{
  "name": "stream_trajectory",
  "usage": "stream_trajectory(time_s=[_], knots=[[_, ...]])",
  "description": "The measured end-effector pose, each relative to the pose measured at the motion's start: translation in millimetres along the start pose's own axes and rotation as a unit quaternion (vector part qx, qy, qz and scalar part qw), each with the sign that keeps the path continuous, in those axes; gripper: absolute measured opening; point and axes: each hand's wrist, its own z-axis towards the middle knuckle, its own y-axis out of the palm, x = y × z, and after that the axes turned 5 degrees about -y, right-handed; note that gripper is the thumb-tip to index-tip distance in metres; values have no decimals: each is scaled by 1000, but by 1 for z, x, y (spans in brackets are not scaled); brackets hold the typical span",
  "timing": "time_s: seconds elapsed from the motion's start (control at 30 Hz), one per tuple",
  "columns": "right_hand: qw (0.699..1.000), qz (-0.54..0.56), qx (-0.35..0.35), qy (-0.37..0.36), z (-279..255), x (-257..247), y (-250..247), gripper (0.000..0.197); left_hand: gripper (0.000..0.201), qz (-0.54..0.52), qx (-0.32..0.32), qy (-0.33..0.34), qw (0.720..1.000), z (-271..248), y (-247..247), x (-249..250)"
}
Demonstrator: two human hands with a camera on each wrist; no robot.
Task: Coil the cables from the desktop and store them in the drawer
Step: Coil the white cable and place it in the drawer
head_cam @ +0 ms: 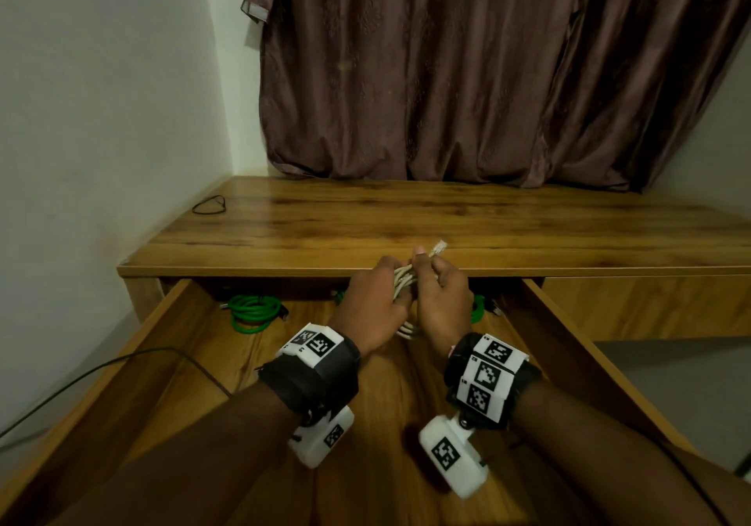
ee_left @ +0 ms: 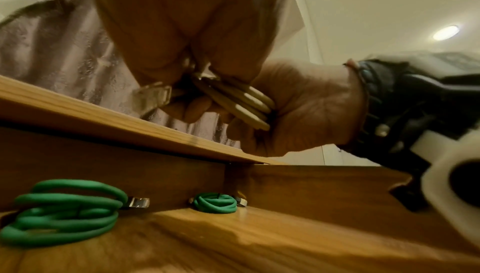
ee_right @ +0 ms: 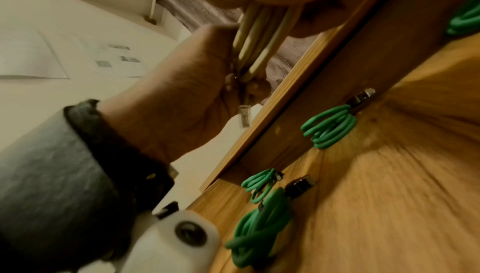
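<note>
A coil of off-white cable point(head_cam: 403, 281) is held between both hands above the back of the open drawer point(head_cam: 244, 346), just before the desk's front edge. My left hand point(head_cam: 376, 302) grips the loops from the left. My right hand point(head_cam: 441, 298) grips them from the right, and its fingers pinch the cable end, whose clear plug point(head_cam: 439, 247) sticks up. In the left wrist view the loops point(ee_left: 241, 101) run across the right palm point(ee_left: 298, 109). A thin black cable loop point(head_cam: 209, 205) lies on the desktop point(head_cam: 447, 216) at the far left.
Green coiled cables lie at the drawer's back: one at the left point(head_cam: 254, 314), one at the right point(head_cam: 477, 308), one partly hidden behind my left hand point(head_cam: 339, 295). A black cord point(head_cam: 122, 363) crosses the drawer's left wall. A curtain point(head_cam: 467, 78) hangs behind the desk.
</note>
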Motion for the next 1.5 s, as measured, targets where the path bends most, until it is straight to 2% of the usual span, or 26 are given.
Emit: stream_trajectory(time_s=[0.07,0.17,0.23,0.33,0.4,0.43,0.5,0.57,0.6,0.67,0.73,0.8,0.87,0.93,1.07,1.17,1.3,1.4,1.5], knots=[[999,-6,34,7,1,-3,-1,38,20,39,15,-6,999,-2,5,6],[998,-23,61,-2,1,-12,-4,31,34,71,44,-12,996,-5,5,17],[998,-14,65,-5,3,-12,-2,30,35,113,46,-3,993,-7,3,21],[998,34,38,-38,5,-11,1,29,28,194,49,-7,980,-10,1,25],[997,73,-8,-37,6,-11,0,27,24,196,41,-18,980,-12,-1,24],[995,95,-31,-10,7,-13,-1,28,23,183,31,-31,982,-12,-3,23],[980,164,-63,97,7,-18,-1,36,23,151,20,-71,986,-11,-7,19],[942,260,-98,188,7,-24,-1,38,23,131,19,-122,984,-6,-10,15],[926,293,-112,208,7,-26,0,36,24,125,21,-139,982,-4,-11,13],[918,312,-128,208,5,-29,2,31,22,92,22,-168,981,0,-10,9],[933,284,-123,183,1,-27,4,26,17,36,21,-181,983,5,-5,5],[957,234,-97,143,2,-20,7,20,20,20,14,-166,986,6,0,5],[981,161,-67,85,3,-13,9,21,24,9,6,-128,992,4,2,5],[992,96,-71,48,5,-6,8,24,25,15,2,-79,997,4,2,3],[986,85,-126,61,8,-7,3,27,40,69,-13,-36,997,6,-2,-2],[979,100,-153,94,6,-8,5,21,48,62,-41,-36,997,5,-5,-2],[979,99,-133,119,0,-7,6,22,43,36,-76,-59,995,6,-8,0],[984,72,-127,105,1,-10,3,34,36,54,-101,-46,992,4,-13,5],[991,41,-91,84,2,-9,2,38,49,103,-98,-28,989,1,-14,8]])
